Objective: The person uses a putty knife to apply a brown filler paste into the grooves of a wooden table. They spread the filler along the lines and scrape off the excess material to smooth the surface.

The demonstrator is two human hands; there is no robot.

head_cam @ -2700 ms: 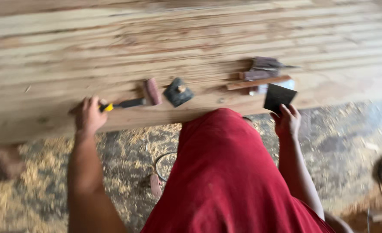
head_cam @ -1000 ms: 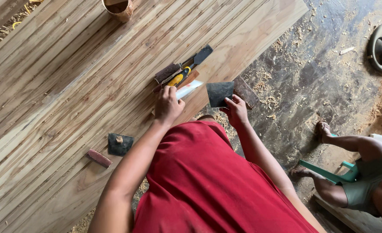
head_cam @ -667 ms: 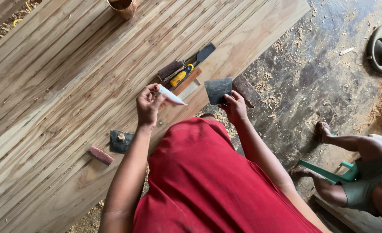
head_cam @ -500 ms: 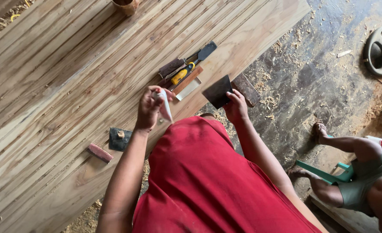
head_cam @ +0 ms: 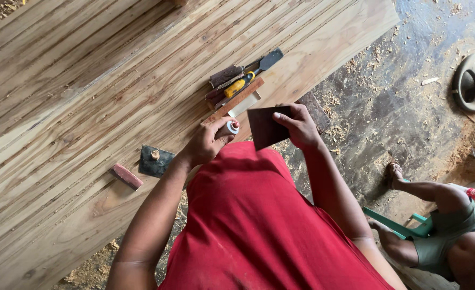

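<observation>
Left hand [head_cam: 208,142] curled around a small white tube with a red-ringed nozzle [head_cam: 230,128], nozzle end poking out at 3 o'clock of the fist, just over the near edge of the bench [head_cam: 87,80]. Right hand [head_cam: 300,126] pinches a dark brown square sheet, looks like sandpaper [head_cam: 267,127], thumb on top and fingers behind it, sheet held tilted just at 3 o'clock of the tube, tip close to the sheet; cannot tell if they touch. Both hands sit in front of the person's red shirt [head_cam: 259,225]. At 12 o'clock of the hands, a tool cluster on the bench: yellow-handled chisel [head_cam: 238,86], a dark flat-bladed scraper [head_cam: 268,59], a reddish wood strip [head_cam: 237,101], a brown block [head_cam: 225,76], a pale flat piece [head_cam: 244,105]. At 9 o'clock of the left hand, a dark square pad with a small knob [head_cam: 155,160], and further at 9 o'clock a pinkish-red bar [head_cam: 126,176], both lying flat on the planks. Floor at 3 o'clock covered with sawdust [head_cam: 377,107]; a steering wheel [head_cam: 474,79] lies at the far right. Another person's leg [head_cam: 425,190] and a green plastic chair [head_cam: 404,225] at 4 o'clock.
</observation>
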